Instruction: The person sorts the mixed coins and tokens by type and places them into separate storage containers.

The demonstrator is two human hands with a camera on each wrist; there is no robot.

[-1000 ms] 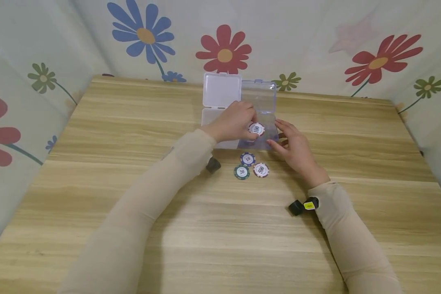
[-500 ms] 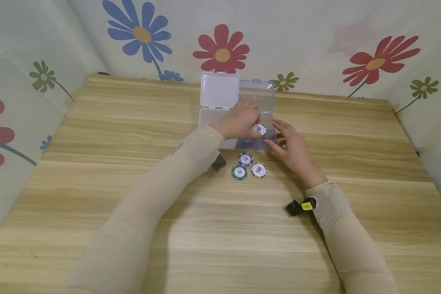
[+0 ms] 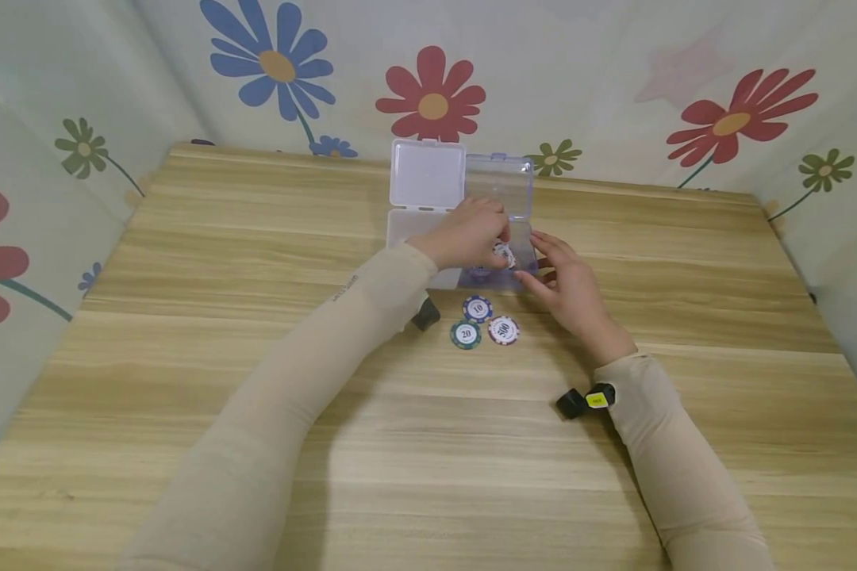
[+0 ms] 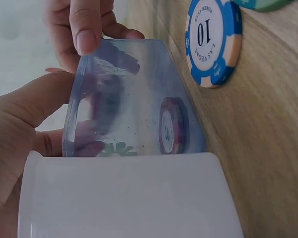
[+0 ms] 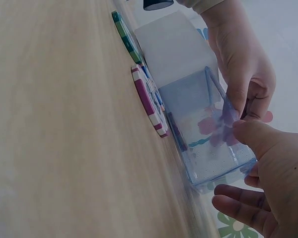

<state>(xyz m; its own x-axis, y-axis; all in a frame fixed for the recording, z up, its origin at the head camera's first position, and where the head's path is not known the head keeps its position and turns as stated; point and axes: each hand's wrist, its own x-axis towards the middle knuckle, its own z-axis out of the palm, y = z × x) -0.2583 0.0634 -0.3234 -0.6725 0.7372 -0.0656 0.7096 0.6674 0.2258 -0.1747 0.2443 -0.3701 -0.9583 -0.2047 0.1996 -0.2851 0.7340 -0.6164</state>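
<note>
My left hand (image 3: 467, 230) reaches into the clear plastic box (image 3: 524, 274) and pinches a white poker chip (image 3: 503, 255), which sits tilted between thumb and fingers. Another chip (image 4: 168, 130) shows through the box wall in the left wrist view, lying low inside. My right hand (image 3: 574, 293) rests at the box's right end, thumb at the front corner and fingers along the side. Just in front lie a blue 10 chip (image 3: 478, 308), a green 20 chip (image 3: 466, 335) and a white 500 chip (image 3: 503, 330).
A white plastic box (image 3: 400, 226) stands against the clear box's left side, its lid (image 3: 427, 174) raised. The clear lid (image 3: 510, 186) is also up. Behind the wooden table (image 3: 428, 460) hangs a flowered curtain (image 3: 600, 71).
My left hand has shifted slightly right over the clear box. The chip it pinches has sunk lower and turned more on edge. The right hand has stayed at the box's end.
</note>
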